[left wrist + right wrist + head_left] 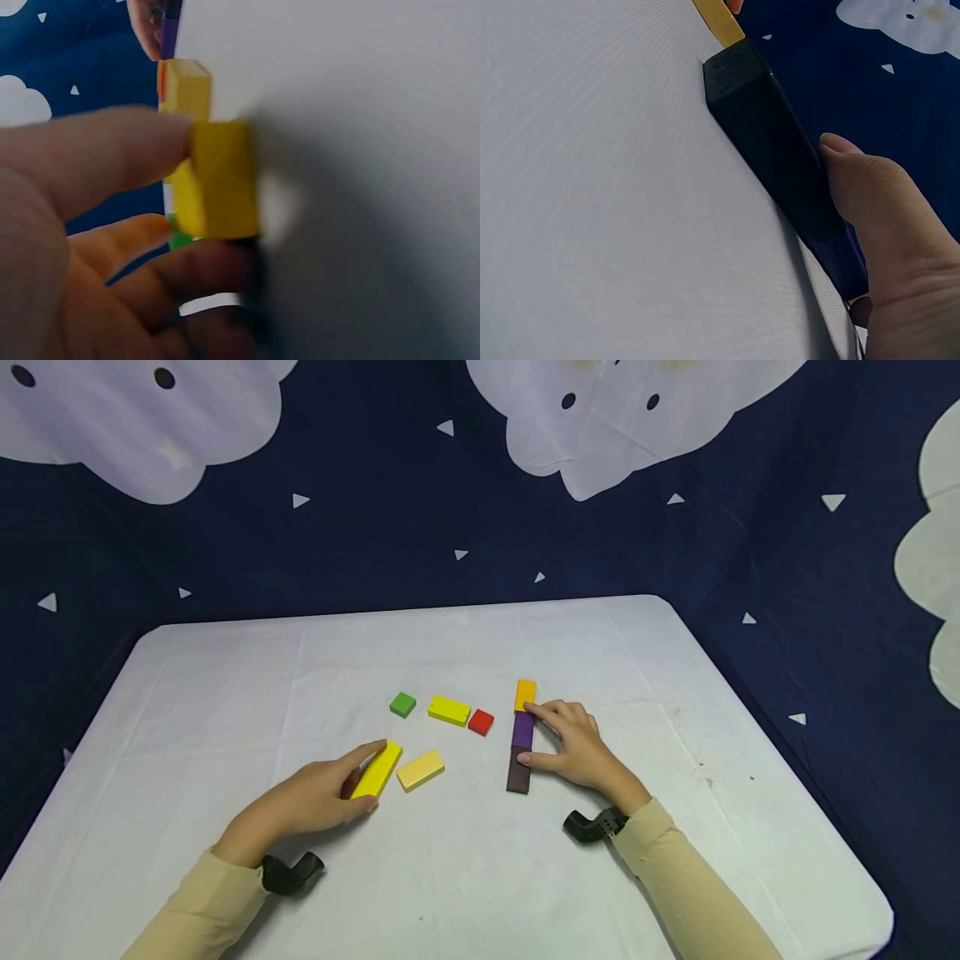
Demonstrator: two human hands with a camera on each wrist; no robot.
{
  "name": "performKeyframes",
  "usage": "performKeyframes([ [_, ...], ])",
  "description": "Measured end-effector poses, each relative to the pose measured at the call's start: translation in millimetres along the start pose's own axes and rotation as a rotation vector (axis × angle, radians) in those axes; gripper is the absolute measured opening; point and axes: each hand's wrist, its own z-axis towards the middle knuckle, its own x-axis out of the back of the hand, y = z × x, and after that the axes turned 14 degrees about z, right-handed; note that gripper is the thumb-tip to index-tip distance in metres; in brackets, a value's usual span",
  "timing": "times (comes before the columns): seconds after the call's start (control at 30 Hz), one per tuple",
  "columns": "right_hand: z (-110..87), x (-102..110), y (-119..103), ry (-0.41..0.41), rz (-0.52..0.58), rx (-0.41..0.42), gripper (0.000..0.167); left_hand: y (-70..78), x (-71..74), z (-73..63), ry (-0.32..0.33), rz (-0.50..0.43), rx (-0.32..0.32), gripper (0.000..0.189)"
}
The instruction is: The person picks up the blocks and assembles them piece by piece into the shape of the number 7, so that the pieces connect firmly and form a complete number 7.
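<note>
Your left hand (315,793) pinching long yellow block (377,769), pale yellow block (421,770) between hands, your right hand (579,750) relaxed, thumb on dark brown block (517,775), fingertip by purple block (522,731)

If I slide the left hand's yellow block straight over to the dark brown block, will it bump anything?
Yes, probably: the pale block lies on the table between the yellow block in the left hand and the dark brown block. The red block sits farther back, close to that path.
</note>
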Motion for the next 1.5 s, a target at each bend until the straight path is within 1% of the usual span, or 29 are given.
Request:
performKeyframes([
  [0.13, 0.2, 0.0, 0.7, 0.003, -0.003, 0.005, 0.083, 6.4, 4.7, -4.7, -0.086, -0.029, 0.025, 0.084],
  [0.2, 0.5, 0.1, 1.1, 0.004, -0.003, 0.004, 0.083, 9.0, 6.4, -6.3, -0.114, -0.042, 0.028, 0.086],
  [0.27, 0.5, 0.1, 1.2, 0.002, 0.000, 0.003, 0.083, 9.7, 7.6, -6.8, -0.128, -0.049, 0.019, 0.092],
  [0.43, 0.1, -0.1, 1.3, 0.003, 0.005, -0.002, 0.083, 7.1, 10.0, -2.9, -0.152, -0.076, -0.034, 0.111],
  [0.5, -0.1, -0.6, 1.6, 0.004, 0.006, -0.001, 0.083, 6.4, 10.3, -0.7, -0.162, -0.091, -0.043, 0.113],
  [0.6, -0.4, -0.7, 1.4, 0.006, 0.008, 0.001, 0.083, 6.1, 10.2, 2.2, -0.168, -0.101, -0.037, 0.109],
  [0.73, -0.7, -0.3, -0.3, 0.005, 0.008, 0.002, 0.084, 5.3, 8.3, 3.0, -0.154, -0.105, -0.026, 0.108],
  [0.9, -1.4, 0.0, -0.3, 0.006, 0.006, -0.004, 0.083, 4.2, 3.7, 1.7, -0.106, -0.117, -0.035, 0.107],
  [1.1, -2.2, -0.2, -1.8, 0.001, 0.014, -0.012, 0.083, 2.9, -3.2, 0.1, 0.001, -0.067, -0.061, 0.102],
  [1.2, -2.4, -0.2, -2.7, 0.001, 0.014, -0.014, 0.083, 3.4, -4.8, 0.7, 0.058, -0.029, -0.050, 0.101],
  [1.3, -2.4, -0.7, -2.4, 0.005, 0.010, -0.012, 0.083, 4.3, -4.7, 2.3, 0.099, 0.000, -0.027, 0.102],
  [1.37, -2.3, -1.1, -2.0, 0.007, 0.008, -0.011, 0.083, 5.2, -3.1, 4.0, 0.111, -0.003, -0.016, 0.102],
  [1.5, -2.6, -1.4, -0.9, 0.011, 0.012, -0.009, 0.083, 8.0, 2.7, 10.1, 0.113, -0.051, -0.018, 0.104],
])
